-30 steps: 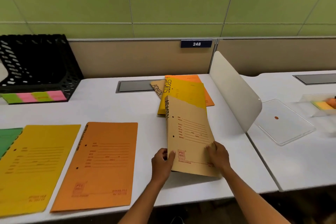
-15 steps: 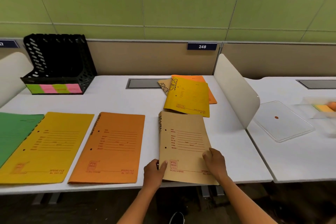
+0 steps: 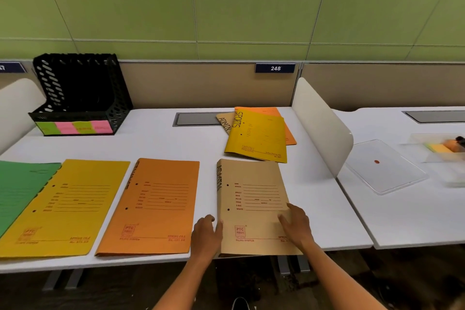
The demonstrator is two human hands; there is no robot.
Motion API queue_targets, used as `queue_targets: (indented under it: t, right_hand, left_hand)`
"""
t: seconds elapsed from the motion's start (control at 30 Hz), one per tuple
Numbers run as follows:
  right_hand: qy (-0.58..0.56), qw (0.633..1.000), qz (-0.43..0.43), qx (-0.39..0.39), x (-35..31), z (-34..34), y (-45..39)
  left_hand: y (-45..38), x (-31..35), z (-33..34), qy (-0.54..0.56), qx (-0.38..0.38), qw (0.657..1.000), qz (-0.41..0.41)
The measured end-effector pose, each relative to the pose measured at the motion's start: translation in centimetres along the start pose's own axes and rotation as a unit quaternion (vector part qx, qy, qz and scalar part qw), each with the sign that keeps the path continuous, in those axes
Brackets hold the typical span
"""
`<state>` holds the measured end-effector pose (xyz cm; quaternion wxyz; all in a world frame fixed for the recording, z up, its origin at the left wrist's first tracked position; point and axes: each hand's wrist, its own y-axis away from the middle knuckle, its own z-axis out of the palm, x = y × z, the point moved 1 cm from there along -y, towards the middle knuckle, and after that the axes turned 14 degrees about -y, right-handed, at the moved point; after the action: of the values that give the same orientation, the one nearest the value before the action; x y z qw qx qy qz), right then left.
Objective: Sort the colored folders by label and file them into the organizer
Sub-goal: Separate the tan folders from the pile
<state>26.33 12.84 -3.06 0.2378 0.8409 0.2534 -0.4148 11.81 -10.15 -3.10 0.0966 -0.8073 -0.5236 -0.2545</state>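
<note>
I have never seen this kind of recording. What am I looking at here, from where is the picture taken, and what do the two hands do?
No machine here: a person wears a camera on the head, looking down at the desk. The left hand touches the left edge of a tan folder marked ADMIN; the right hand rests flat on it. Beside it lie an orange folder, a yellow folder and a green folder. Farther back is a small pile topped by a yellow SPORTS folder, and a black organizer stands back left.
</note>
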Motion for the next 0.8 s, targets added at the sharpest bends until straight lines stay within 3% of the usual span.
queue_targets:
  t: [0.4, 0.8]
  right_hand:
    - [-0.027, 0.999, 0.003, 0.045, -1.8, -1.6, -5.5]
    - [-0.027, 0.999, 0.001, 0.027, -3.5, -2.5, -16.6]
  left_hand:
    - [-6.5, 4.0, -0.8, 0.060, 0.025, 0.997, 0.041]
    - [-16.3, 9.5, 0.1, 0.049, 0.034, 0.996, 0.064]
